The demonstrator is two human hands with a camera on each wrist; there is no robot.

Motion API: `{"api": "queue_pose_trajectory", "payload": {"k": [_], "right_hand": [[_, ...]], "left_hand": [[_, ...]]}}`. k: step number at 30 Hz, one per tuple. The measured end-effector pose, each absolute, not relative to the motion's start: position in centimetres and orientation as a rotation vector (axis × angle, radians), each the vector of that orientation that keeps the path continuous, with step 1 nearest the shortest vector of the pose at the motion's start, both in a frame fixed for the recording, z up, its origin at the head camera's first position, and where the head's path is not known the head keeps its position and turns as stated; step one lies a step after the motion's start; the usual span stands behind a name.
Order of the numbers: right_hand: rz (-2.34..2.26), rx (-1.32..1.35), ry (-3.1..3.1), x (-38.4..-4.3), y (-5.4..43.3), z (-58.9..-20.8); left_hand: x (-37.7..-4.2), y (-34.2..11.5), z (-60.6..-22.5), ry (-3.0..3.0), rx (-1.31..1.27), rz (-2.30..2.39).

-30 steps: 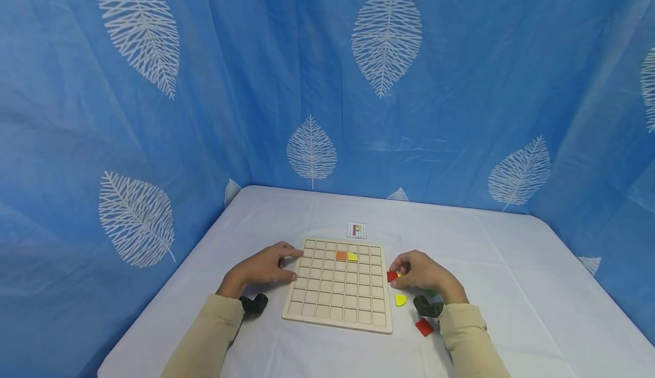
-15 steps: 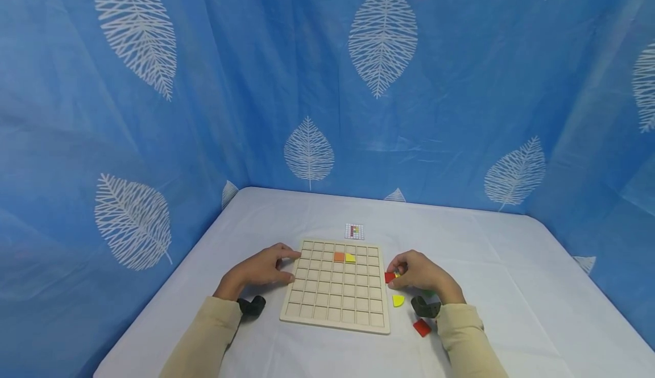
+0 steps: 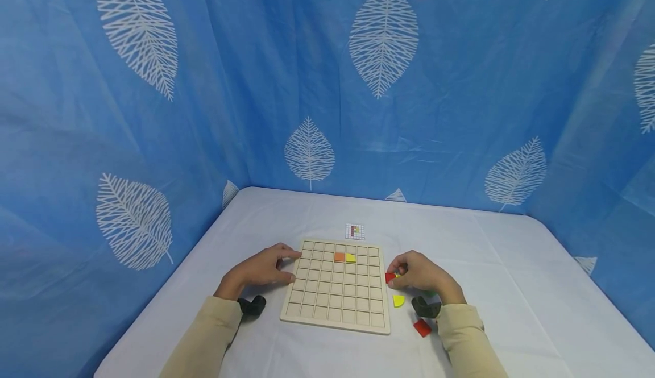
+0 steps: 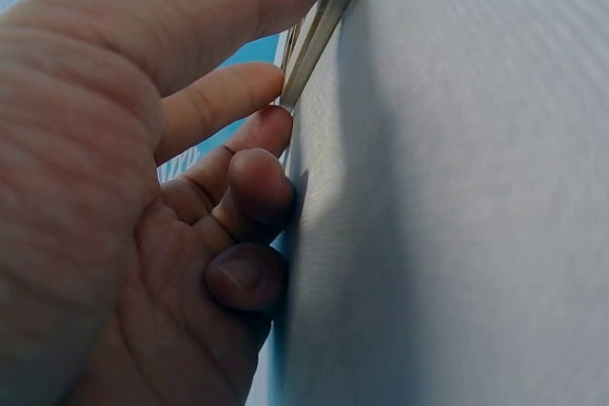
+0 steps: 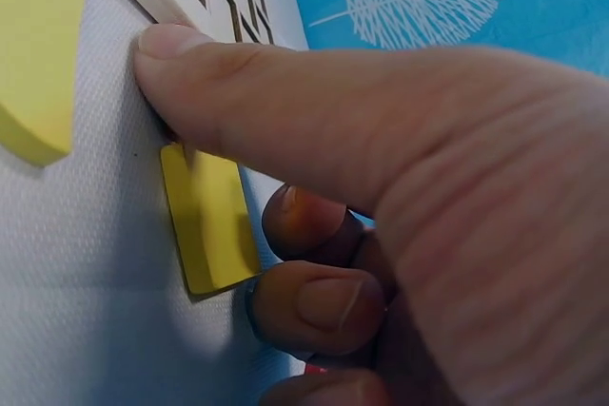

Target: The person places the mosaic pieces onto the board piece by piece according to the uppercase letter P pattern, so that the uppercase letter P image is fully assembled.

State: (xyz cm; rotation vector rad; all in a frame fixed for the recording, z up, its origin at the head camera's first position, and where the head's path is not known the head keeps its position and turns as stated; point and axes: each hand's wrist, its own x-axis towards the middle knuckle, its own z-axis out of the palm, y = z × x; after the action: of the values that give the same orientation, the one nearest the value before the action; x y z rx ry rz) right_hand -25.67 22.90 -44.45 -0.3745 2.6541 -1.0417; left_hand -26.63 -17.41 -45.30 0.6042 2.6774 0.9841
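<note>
In the head view a light wooden grid board (image 3: 335, 295) lies on the table, with an orange square tile (image 3: 340, 257) and a yellow quarter-round tile (image 3: 351, 258) in its upper cells. My left hand (image 3: 263, 267) touches the board's left edge with thumb and index finger, the other fingers loosely bent in the left wrist view. Beside the right edge, my right hand (image 3: 418, 270) pinches a red square tile (image 3: 390, 277) between thumb and fingertips. My thumb hides that tile in the right wrist view, where a yellow tile (image 5: 214, 225) lies just below the thumb.
A small printed pattern card (image 3: 355, 231) lies behind the board. Right of the board are a loose yellow quarter-round tile (image 3: 398, 300) and a red tile (image 3: 422, 328). A green piece (image 3: 430, 294) is mostly hidden under my right wrist. Blue leaf-patterned curtains (image 3: 435, 156) surround the white-covered table.
The head view has shifted slightly. Both hands, the board and the tiles otherwise keep the same positions.
</note>
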Motion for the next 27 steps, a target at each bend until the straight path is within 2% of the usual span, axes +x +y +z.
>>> {"api": "queue_pose_trajectory", "payload": {"k": [27], "right_hand": [[-1.045,-0.439,2.651,-25.63,22.92,-43.99]], "left_hand": [[-26.78,-17.53,-45.37,2.672,0.629,0.995]]}}
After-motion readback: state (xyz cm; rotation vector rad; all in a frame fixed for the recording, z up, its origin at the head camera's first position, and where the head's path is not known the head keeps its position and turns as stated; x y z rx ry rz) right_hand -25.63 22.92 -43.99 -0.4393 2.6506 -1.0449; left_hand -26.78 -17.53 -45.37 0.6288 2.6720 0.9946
